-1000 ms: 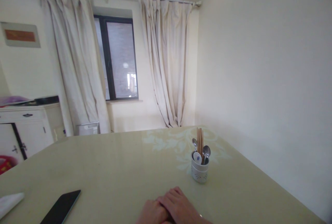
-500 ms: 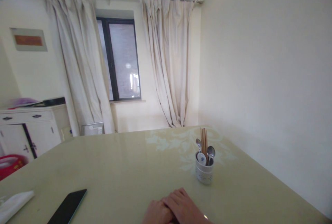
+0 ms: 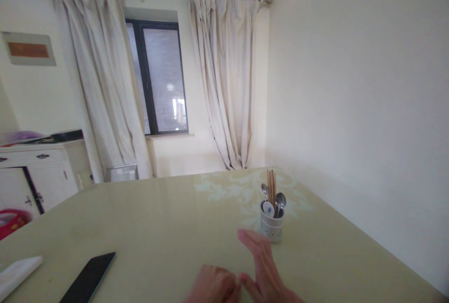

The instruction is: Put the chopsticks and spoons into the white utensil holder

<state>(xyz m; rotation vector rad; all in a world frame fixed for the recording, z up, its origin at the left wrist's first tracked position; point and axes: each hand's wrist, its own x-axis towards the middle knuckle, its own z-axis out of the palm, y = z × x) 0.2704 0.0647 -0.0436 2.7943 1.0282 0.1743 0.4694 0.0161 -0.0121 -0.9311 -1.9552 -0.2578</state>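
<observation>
Both wrists are cut off by the bottom edge. Left hand (image 3: 214,284): fingers curled closed, palm side hidden. Right hand (image 3: 262,265): fingers extended together, thumb spread apart, nothing seen held. Utensil holder (image 3: 272,228) is placed just beyond the right fingers, lower left partly covered; contact can't be told. Chopsticks (image 3: 271,186) and spoons (image 3: 280,199) are stood in it, lower ends hidden. Phone (image 3: 89,276) cropped at bottom; white item (image 3: 21,272) cropped at left, unidentifiable. Greenish table (image 3: 157,223), floral-patterned far corner. Dark-framed window (image 3: 164,78) is flanked by curtains (image 3: 101,74).
</observation>
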